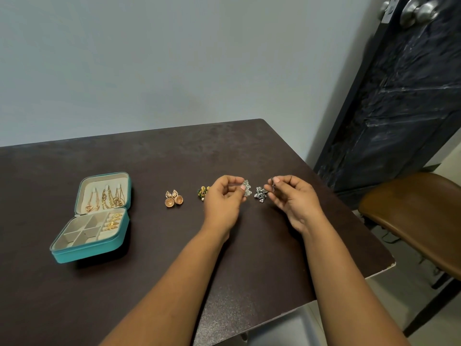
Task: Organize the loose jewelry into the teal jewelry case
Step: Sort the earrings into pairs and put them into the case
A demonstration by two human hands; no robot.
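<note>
We are pinching a filigree silver earring (247,188) in the left hand (224,201) and a small dark metal piece (272,184) in the right hand (291,198); both should be carried level, we judge, past gold dome earrings (173,199) to the open teal jewelry case (92,218), which is lying well apart on the dark table (149,270).

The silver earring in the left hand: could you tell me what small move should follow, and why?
Probably carry the silver earring that the left hand pinches leftward to the open teal jewelry case, whose front square compartments look empty. The right hand pinches another small piece.
</note>
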